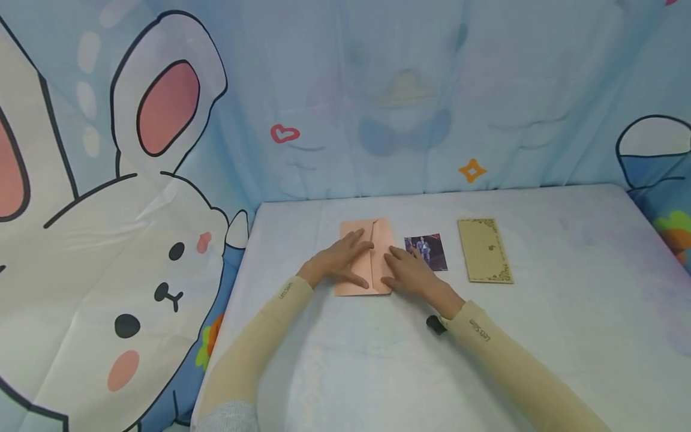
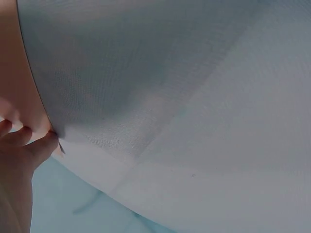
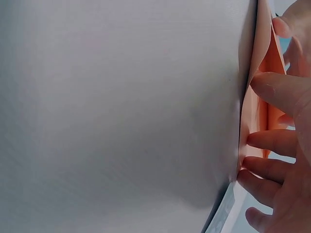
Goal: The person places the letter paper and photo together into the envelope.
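Observation:
A salmon-pink paper envelope [image 1: 382, 237] lies on the table with its seamed side up. My left hand [image 1: 341, 259] spreads its fingers over the envelope's left half and rests on it. From the other side, my right hand [image 1: 414, 277] touches the right edge with extended fingertips. In the right wrist view, the envelope [image 3: 261, 43] bulges slightly and shows an orange inside at an opening by the fingers. A small photo [image 1: 434, 252] of people on a dark background lies just right of the envelope, partly covered by my right hand.
Farther right lies a tan card [image 1: 483, 252] with ornate brown corners. A pale cloth covers the table [image 1: 345, 372]. Behind it hangs a light blue curtain [image 1: 345, 72] with cartoon prints. A small black object [image 1: 435, 324] sits by the right sleeve.

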`<state>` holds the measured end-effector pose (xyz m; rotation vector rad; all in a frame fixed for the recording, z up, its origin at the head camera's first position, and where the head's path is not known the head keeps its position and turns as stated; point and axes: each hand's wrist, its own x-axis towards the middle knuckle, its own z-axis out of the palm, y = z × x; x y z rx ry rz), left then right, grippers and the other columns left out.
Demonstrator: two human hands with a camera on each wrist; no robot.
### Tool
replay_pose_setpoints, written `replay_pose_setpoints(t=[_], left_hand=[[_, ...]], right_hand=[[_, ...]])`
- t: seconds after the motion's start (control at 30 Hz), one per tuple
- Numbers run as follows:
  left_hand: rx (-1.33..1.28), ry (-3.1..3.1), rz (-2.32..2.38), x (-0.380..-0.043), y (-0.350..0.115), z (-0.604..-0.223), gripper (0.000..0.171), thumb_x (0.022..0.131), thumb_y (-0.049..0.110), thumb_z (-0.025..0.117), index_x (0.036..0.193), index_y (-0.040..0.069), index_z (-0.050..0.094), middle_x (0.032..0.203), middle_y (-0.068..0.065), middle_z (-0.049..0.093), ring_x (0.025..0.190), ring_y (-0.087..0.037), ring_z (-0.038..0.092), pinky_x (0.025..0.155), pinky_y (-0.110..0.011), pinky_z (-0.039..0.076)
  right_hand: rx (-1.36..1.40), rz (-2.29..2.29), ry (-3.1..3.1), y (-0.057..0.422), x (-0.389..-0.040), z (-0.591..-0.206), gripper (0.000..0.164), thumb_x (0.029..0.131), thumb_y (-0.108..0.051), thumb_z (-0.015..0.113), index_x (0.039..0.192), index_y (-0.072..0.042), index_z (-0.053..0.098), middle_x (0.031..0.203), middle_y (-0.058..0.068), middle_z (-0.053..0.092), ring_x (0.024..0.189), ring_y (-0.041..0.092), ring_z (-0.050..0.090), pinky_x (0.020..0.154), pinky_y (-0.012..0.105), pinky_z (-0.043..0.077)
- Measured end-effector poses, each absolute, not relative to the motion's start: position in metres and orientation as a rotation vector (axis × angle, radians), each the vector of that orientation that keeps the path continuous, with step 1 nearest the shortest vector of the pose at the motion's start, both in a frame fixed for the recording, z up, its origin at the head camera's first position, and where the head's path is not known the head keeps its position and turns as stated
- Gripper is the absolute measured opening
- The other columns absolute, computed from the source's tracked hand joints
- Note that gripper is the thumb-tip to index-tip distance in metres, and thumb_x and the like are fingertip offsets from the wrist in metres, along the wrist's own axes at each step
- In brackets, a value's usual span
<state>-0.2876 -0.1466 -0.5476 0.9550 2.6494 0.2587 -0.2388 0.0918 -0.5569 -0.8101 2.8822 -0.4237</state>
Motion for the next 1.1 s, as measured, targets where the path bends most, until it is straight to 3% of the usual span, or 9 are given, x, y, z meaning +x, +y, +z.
replay_pose_setpoints(t=[0.53, 1.1], left_hand=[[0.965, 2.641, 0.224, -0.2839, -0.1444, -0.5406, 0.100, 0.077, 0.073, 0.071, 0.156, 0.031, 0.026, 0.170, -0.012, 0.002, 0.157, -0.035, 0.009, 0.124, -0.051, 0.026], [0.963, 2.628, 0.253, -0.2817, -0.1455, -0.5389, 0.099, 0.080, 0.071, 0.070, 0.158, 0.030, 0.023, 0.171, -0.012, -0.002, 0.157, -0.036, 0.005, 0.126, -0.051, 0.020]], right_hand=[[-0.842, -0.441, 2.960, 0.0925, -0.2381, -0.5593, 0.062, 0.093, -0.037, 0.071, 0.136, 0.005, 0.057, 0.143, 0.027, 0.050, 0.137, 0.040, 0.045, 0.116, 0.067, 0.028], [-0.833, -0.448, 2.948, 0.0933, -0.2385, -0.5605, 0.062, 0.093, -0.038, 0.071, 0.136, 0.005, 0.057, 0.145, 0.027, 0.051, 0.139, 0.040, 0.045, 0.118, 0.066, 0.025]])
